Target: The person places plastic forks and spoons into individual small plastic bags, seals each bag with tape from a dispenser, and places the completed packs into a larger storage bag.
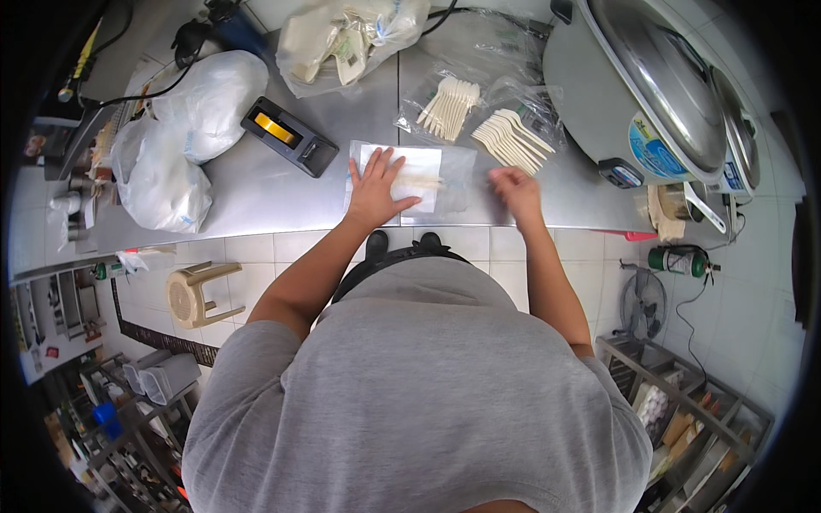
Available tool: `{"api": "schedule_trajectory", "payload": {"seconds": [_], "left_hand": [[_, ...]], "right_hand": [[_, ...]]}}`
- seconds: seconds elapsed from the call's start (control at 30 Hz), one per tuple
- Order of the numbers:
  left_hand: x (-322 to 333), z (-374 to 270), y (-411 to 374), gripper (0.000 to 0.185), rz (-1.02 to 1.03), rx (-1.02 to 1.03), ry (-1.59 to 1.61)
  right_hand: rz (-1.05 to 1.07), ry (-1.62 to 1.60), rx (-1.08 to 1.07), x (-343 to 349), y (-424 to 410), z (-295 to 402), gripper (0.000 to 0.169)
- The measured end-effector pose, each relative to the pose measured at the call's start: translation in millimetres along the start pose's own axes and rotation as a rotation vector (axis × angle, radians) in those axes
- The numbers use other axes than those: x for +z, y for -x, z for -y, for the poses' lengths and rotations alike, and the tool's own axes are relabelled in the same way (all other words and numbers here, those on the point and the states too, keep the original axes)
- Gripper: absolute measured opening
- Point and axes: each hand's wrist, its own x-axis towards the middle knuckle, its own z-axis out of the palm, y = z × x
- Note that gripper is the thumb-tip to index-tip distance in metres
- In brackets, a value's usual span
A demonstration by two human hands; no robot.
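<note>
My left hand [376, 190] lies flat with fingers spread on a white paper napkin [423, 160], which rests on a clear plastic sheet or bag [460, 168] at the metal counter's front. Pale cutlery [420, 183] shows on the napkin beside the fingers; its exact kind is unclear. My right hand [513, 189], slightly blurred, is over the counter to the right, its fingers curled near the handle ends of a fan of pale disposable forks [513, 138]. Whether it pinches anything is hidden. Behind lies a bunch of pale disposable spoons [450, 106] on clear plastic wrapping.
A black tape dispenser [292, 138] with yellow tape stands left of the napkin, beside full white plastic bags [211, 102]. An open bag of pale packs [349, 48] is at the back. A large lidded pot [596, 96] occupies the right side of the counter [256, 199].
</note>
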Motion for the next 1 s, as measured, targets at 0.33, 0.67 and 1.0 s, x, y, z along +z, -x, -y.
{"api": "schedule_trajectory", "payload": {"seconds": [0.33,0.67,1.0], "left_hand": [[-17.3,-5.7,-9.7,0.088,0.095,0.044,-0.032],[-0.4,13.2,-15.9,0.099,0.083,0.273,-0.073],[-6.7,14.6,-5.9,0.098,0.095,0.200,0.020]], "right_hand": [[-0.341,0.377,0.108,-7.4,50.4,-23.0,0.015],[0.032,0.941,-0.543,120.8,37.7,-2.4,0.079],[-0.499,0.655,-0.064,91.1,31.2,2.6,0.045]]}}
